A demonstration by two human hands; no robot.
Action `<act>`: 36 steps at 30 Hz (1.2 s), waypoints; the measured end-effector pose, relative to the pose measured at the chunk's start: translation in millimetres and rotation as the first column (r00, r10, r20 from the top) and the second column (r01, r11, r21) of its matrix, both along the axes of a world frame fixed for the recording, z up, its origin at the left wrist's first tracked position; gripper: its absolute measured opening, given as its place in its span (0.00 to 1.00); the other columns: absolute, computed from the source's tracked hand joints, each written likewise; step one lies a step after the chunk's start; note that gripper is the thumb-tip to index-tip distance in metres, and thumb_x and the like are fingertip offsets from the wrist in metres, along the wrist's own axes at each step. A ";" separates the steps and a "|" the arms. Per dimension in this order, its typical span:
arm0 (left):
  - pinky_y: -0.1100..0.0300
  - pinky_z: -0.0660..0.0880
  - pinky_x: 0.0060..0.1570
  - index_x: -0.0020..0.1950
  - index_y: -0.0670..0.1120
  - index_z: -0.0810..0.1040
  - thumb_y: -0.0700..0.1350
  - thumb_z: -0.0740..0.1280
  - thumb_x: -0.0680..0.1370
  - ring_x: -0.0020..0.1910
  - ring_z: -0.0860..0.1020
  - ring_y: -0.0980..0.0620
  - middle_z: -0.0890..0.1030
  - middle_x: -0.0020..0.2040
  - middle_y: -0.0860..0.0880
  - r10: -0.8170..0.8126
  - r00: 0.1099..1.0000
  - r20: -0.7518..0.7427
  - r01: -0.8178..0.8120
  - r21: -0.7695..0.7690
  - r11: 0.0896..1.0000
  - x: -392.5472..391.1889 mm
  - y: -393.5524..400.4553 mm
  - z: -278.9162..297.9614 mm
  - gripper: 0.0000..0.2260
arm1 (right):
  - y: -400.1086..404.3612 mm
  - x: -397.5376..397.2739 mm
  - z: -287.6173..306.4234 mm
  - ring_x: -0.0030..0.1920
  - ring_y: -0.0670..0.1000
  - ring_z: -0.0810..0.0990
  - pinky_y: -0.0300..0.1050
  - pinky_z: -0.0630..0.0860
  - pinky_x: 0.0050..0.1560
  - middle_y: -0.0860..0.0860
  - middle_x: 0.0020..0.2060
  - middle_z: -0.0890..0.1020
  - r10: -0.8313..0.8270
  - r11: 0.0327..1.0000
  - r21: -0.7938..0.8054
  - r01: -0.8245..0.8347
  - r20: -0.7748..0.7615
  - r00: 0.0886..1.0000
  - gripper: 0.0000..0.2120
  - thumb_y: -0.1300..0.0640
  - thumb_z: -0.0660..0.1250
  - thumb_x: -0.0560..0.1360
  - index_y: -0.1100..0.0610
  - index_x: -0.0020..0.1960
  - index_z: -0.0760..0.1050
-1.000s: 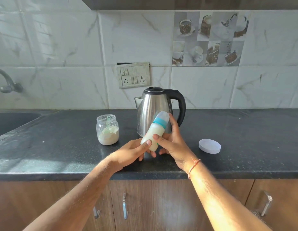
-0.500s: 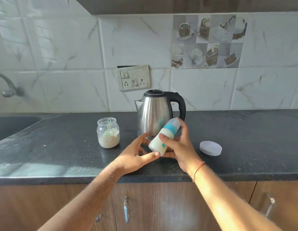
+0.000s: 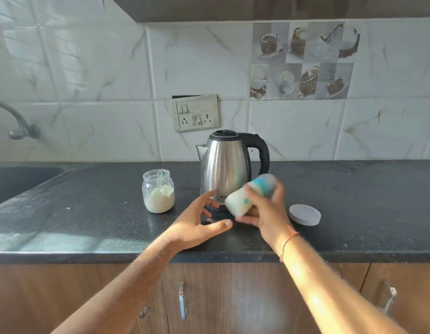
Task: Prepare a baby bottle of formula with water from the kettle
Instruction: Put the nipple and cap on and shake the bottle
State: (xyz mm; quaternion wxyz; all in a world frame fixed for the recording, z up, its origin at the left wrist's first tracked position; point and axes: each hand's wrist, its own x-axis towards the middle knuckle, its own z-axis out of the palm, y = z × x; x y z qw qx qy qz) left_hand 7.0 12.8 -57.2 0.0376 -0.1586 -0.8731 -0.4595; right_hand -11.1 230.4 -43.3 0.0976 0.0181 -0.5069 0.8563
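One baby bottle [image 3: 247, 197], one kettle [image 3: 224, 168], one glass jar [image 3: 158, 191] of pale powder with a scoop standing in it, and one round white lid [image 3: 304, 214] lying flat on the dark countertop [image 3: 88, 213]. Two hands are over the counter, in front of the kettle. The right hand [image 3: 267, 210] has the bottle, fingers curled round its body, and the bottle is tilted hard, its base toward the left, its teal collar and capped top up and to the right. It's blurred, and milky white inside. The left hand [image 3: 199, 220] is off the bottle, just beside its base, fingers spread and relaxed, thumb pointing toward it, holding nothing. The hands are apart, a small gap between them. The jar sits left of the kettle, with clear space between them; the lid lies right of the right hand, near the wrist. A thin orange thread [image 3: 288, 242] circles that wrist. One tap [image 3: 15, 121] sticks out over one sink [image 3: 21, 179] at far left, and one switch plate [image 3: 194, 113] is on the wall tiles above the kettle.
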 end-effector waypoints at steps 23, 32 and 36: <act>0.66 0.74 0.61 0.88 0.60 0.61 0.77 0.75 0.65 0.66 0.79 0.61 0.79 0.67 0.65 0.022 0.999 -0.029 -0.022 -0.001 1.000 -0.4 -0.1 -1.7 0.55 | 5.9 3.5 5.8 0.60 0.64 0.87 0.63 0.88 0.44 0.58 0.69 0.77 -0.160 0.965 -0.210 0.158 0.004 0.987 0.34 0.56 0.80 0.78 0.41 0.74 0.63; 0.68 0.72 0.60 0.87 0.60 0.62 0.74 0.78 0.66 0.66 0.79 0.61 0.79 0.68 0.63 0.017 0.999 -0.041 -0.017 0.001 1.000 -2.8 -1.4 -4.7 0.53 | 5.2 4.3 3.5 0.59 0.65 0.88 0.63 0.88 0.41 0.58 0.68 0.79 -0.064 0.994 -0.084 0.064 0.000 0.998 0.34 0.55 0.80 0.78 0.41 0.75 0.64; 0.70 0.73 0.58 0.88 0.60 0.62 0.66 0.82 0.72 0.66 0.78 0.61 0.79 0.68 0.63 0.019 0.999 -0.048 -0.019 -0.014 1.000 -4.4 -2.1 -5.9 0.49 | 1.5 2.4 2.0 0.61 0.64 0.87 0.63 0.88 0.41 0.56 0.69 0.77 -0.183 0.973 -0.138 0.184 0.017 0.983 0.37 0.55 0.82 0.76 0.40 0.75 0.64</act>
